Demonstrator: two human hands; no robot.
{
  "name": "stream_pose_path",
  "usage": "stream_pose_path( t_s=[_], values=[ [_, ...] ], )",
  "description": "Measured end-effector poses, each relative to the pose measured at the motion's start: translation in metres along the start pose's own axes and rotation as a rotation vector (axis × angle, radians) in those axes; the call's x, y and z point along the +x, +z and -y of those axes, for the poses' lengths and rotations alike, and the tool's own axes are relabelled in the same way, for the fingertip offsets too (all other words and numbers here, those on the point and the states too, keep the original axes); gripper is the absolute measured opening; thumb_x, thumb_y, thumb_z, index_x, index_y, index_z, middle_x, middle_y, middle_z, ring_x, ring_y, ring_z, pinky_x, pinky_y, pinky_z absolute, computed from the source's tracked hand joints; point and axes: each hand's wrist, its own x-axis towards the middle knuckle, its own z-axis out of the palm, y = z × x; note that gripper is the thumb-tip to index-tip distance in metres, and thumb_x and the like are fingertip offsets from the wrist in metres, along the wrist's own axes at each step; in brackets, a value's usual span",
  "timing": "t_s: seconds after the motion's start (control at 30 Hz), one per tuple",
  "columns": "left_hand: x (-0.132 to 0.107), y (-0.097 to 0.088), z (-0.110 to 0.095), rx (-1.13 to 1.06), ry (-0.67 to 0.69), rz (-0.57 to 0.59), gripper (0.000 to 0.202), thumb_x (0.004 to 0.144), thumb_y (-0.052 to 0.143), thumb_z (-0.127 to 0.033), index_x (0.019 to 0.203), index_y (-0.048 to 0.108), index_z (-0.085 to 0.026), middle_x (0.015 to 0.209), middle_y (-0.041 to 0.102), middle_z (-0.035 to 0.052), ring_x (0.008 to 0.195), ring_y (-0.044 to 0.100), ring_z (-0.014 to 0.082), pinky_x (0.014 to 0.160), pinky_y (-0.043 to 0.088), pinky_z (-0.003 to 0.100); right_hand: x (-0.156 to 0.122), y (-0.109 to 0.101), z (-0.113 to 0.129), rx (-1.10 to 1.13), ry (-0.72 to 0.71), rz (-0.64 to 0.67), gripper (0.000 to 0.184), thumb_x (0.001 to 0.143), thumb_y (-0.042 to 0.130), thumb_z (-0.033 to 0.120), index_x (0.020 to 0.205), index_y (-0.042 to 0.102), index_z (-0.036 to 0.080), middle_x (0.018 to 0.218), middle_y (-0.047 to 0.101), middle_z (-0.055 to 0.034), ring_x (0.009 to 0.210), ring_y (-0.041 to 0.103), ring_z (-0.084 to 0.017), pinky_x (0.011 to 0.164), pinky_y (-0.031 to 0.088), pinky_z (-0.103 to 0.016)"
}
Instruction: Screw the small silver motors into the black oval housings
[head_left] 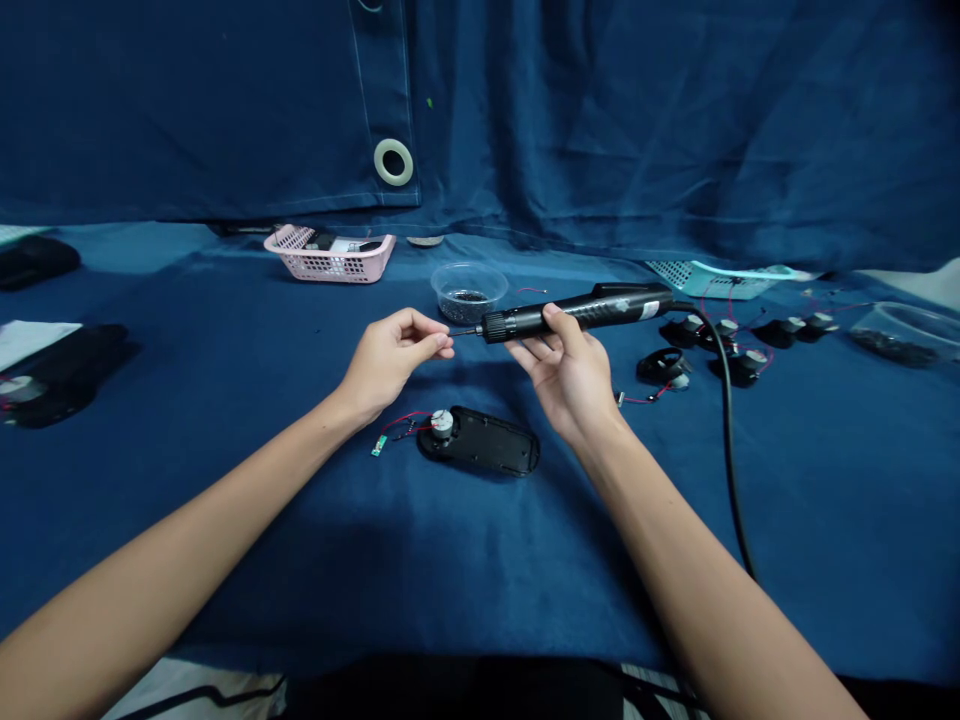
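Observation:
My right hand [574, 375] is wrapped round a black electric screwdriver [581, 314], held level with its bit pointing left. At the tip of the bit, the fingers of my left hand [394, 358] are pinched together; whatever they hold is too small to make out. Below the hands, a black plastic housing [487, 442] lies open side up on the cloth. A silvery motor [442, 424] sits at its left end, with red and black wires running to a small green circuit board [379, 446]. Behind the screwdriver stands a clear tub [469, 285] with small dark pieces, probably screws.
A pink basket [330, 265] stands at the back left and a turquoise basket [724, 280] at the back right. Several motor assemblies [739, 366] lie to the right, near another clear tub [907, 335]. The screwdriver's cable [727, 430] hangs down on the right. Dark housings [67, 375] lie far left.

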Motion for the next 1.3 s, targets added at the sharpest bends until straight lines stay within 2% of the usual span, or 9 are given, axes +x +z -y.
stream_pose_path(
  t_s=[0.13, 0.47, 0.57, 0.77, 0.97, 1.3],
  values=[
    [0.0, -0.003, 0.001, 0.13, 0.089, 0.01, 0.017, 0.08, 0.076, -0.026, 0.086, 0.066, -0.013, 0.083, 0.073, 0.0051, 0.08, 0.072, 0.017, 0.08, 0.054, 0.029, -0.001, 0.0, -0.001, 0.01, 0.009, 0.006, 0.027, 0.073, 0.079, 0.031, 0.082, 0.055, 0.02, 0.072, 0.064, 0.0036, 0.08, 0.069, -0.015, 0.093, 0.059, -0.044],
    [0.0, -0.004, 0.003, 0.27, 0.151, 0.009, 0.013, 0.084, 0.07, -0.027, 0.088, 0.065, -0.015, 0.086, 0.073, 0.0053, 0.081, 0.071, 0.0171, 0.08, 0.053, 0.029, -0.005, 0.003, -0.003, 0.061, 0.062, 0.028, 0.03, 0.073, 0.078, 0.029, 0.072, 0.05, 0.021, 0.058, 0.056, 0.0069, 0.072, 0.067, -0.013, 0.098, 0.058, -0.045],
    [-0.001, -0.003, 0.002, 0.287, 0.162, -0.001, 0.013, 0.084, 0.069, -0.027, 0.088, 0.065, -0.016, 0.087, 0.073, 0.0053, 0.082, 0.071, 0.0172, 0.08, 0.053, 0.029, -0.004, 0.002, -0.005, 0.061, 0.081, 0.009, 0.029, 0.073, 0.078, 0.029, 0.072, 0.051, 0.021, 0.062, 0.061, 0.0051, 0.075, 0.069, -0.014, 0.099, 0.057, -0.045],
    [-0.006, -0.002, 0.003, 0.406, 0.255, -0.036, 0.011, 0.087, 0.067, -0.027, 0.091, 0.067, -0.017, 0.089, 0.073, 0.0049, 0.084, 0.069, 0.0172, 0.083, 0.051, 0.029, -0.003, 0.001, -0.01, 0.047, 0.105, -0.043, 0.023, 0.075, 0.077, 0.03, 0.079, 0.057, 0.019, 0.082, 0.072, -0.0032, 0.094, 0.072, -0.02, 0.098, 0.057, -0.044],
    [-0.006, -0.004, 0.004, 0.557, 0.351, -0.022, 0.008, 0.09, 0.063, -0.023, 0.093, 0.069, -0.018, 0.091, 0.072, 0.004, 0.086, 0.067, 0.0169, 0.083, 0.049, 0.029, -0.002, -0.001, -0.012, 0.049, 0.126, -0.064, 0.023, 0.076, 0.075, 0.03, 0.08, 0.056, 0.018, 0.083, 0.073, -0.0052, 0.095, 0.073, -0.021, 0.095, 0.059, -0.043],
    [-0.006, -0.005, 0.004, 0.58, 0.381, -0.017, 0.008, 0.09, 0.063, -0.021, 0.094, 0.07, -0.019, 0.091, 0.07, 0.0031, 0.086, 0.064, 0.016, 0.083, 0.047, 0.028, -0.001, -0.001, -0.013, 0.065, 0.142, -0.08, 0.021, 0.076, 0.074, 0.029, 0.08, 0.057, 0.017, 0.082, 0.073, -0.0053, 0.092, 0.074, -0.021, 0.094, 0.059, -0.042]
  ],
)
